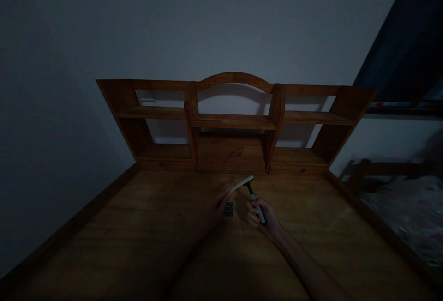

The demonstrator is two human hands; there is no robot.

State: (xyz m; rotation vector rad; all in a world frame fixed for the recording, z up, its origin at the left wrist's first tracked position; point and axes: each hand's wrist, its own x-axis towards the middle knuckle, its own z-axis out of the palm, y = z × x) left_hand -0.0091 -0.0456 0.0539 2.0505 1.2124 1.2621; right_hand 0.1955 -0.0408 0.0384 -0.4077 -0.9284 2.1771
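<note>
The room is dim. My right hand (261, 218) grips the dark handle of a razor (254, 197) and holds it upright above the wooden desk (138, 236). The razor's pale head (242, 183) points left. My left hand (218, 201) reaches in from the left, its fingertips touching the end of the razor head. A small dark block (228, 208), perhaps a blade cartridge pack, lies on the desk between my two hands, just under my left fingers.
A wooden shelf hutch (235, 121) with an arched top stands at the back of the desk against a pale wall. A bed with patterned bedding (404, 218) is at the right. A dark window (408, 51) is above it.
</note>
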